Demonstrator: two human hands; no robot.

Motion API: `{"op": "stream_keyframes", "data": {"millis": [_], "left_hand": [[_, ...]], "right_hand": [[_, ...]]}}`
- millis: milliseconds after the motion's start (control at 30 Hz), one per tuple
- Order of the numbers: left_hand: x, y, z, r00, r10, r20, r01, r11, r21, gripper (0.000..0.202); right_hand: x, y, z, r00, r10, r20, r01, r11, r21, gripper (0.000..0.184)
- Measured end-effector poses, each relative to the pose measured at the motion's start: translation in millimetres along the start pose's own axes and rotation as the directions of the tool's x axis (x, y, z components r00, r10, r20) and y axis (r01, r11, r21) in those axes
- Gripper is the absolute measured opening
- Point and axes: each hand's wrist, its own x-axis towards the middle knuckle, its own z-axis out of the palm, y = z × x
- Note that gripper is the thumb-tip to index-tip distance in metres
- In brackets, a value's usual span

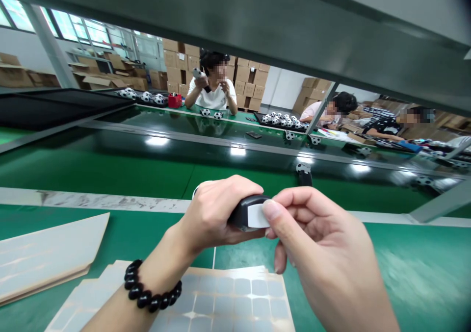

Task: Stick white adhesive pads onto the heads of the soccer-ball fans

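Note:
My left hand (213, 209) is wrapped around a black handle (240, 217), whose flat end faces me. A bit of something white and rounded shows behind the knuckles; the rest of that end is hidden. On the handle's end sits a pale grey sticker (256, 217). My right hand (327, 243) pinches the sticker's right edge, thumb on its face and the other fingers curled. Below both hands lie sheets of pale square stickers (221, 302). Another stack of pale sheets (47, 253) is at the left.
Beyond the work surface's pale edge strip (110, 201) runs a green conveyor belt (147, 167), carrying a soccer-ball-headed piece with a black handle (304, 174). Several co-workers sit across it, near trays of soccer-patterned balls (283, 120). A grey beam (235, 33) spans overhead.

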Motion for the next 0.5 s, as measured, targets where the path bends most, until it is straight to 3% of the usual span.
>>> {"op": "stream_keyframes", "data": {"millis": [100,167,300,400,500], "left_hand": [[-1,-1,-0.2,1.000,0.006,-0.005,-0.006,1.000,-0.004,0.038],[0,-2,-1.2,0.999,0.029,-0.023,-0.029,1.000,-0.008,0.038],[0,-3,-1.4,0.993,0.115,0.005,-0.114,0.990,-0.080,0.035],[-4,-2,1.9,0.996,0.087,-0.010,-0.087,0.976,-0.199,0.039],[-11,-1,4.0,0.998,-0.008,-0.060,-0.011,0.948,-0.319,0.057]], "right_hand": [[0,0,-3,1.000,-0.008,0.020,0.009,0.997,-0.076,0.017],[-1,1,-7,0.995,-0.088,0.052,0.097,0.976,-0.195,0.023],[-4,3,-16,0.942,-0.331,0.058,0.315,0.810,-0.495,0.032],[-1,5,-24,0.912,-0.409,-0.021,0.296,0.695,-0.655,0.031],[4,3,-27,0.926,-0.374,-0.047,0.262,0.728,-0.633,0.036]]}}
